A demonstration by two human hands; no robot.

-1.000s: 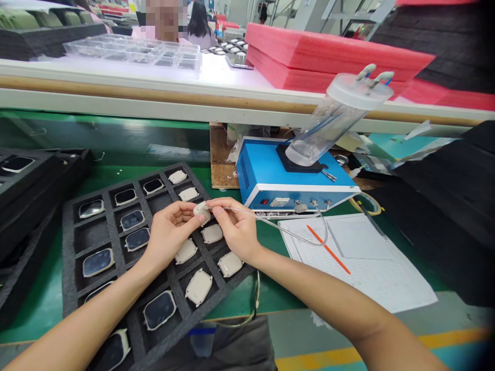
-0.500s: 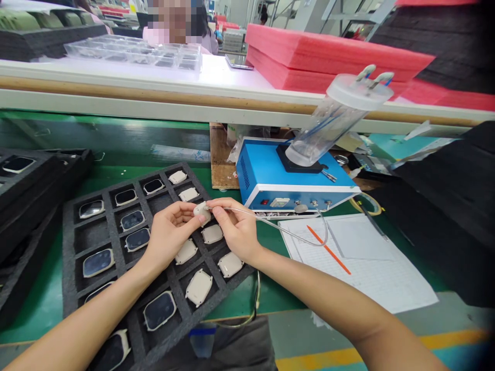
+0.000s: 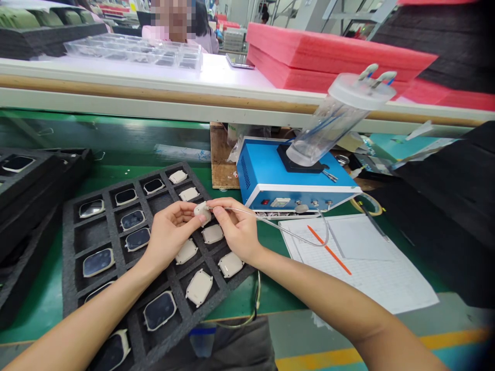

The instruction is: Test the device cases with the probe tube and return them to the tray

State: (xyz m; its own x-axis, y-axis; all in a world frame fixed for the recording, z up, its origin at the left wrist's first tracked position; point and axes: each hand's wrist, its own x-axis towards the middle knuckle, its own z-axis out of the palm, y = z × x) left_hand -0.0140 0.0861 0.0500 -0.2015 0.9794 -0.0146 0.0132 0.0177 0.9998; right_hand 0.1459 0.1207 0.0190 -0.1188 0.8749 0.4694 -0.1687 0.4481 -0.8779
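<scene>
Over the black foam tray (image 3: 69, 242), my left hand (image 3: 172, 232) is closed on a cream watch case (image 3: 201, 210), pinched between thumb and fingers. My right hand (image 3: 236, 226) grips the end of a thin clear tube (image 3: 266, 220), its tip against the side of the case. The tube loops back to the front of a blue machine (image 3: 297, 178). Compartments of the tray hold several watches, some with the dark screen up (image 3: 159, 310), others with the cream back up (image 3: 199, 287).
A clear cylinder (image 3: 325, 126) leans on the blue machine. Papers (image 3: 386, 278) with an orange stick (image 3: 328, 249) lie to the right. More foam trays (image 3: 34, 206) are stacked at left. Red foam blocks (image 3: 328, 54) and a clear plastic tray (image 3: 135, 51) rest on the shelf; a person sits beyond.
Both hands keep their hold on the watch case and the tube in the same place. Only a very slight shift of the camera view shows.
</scene>
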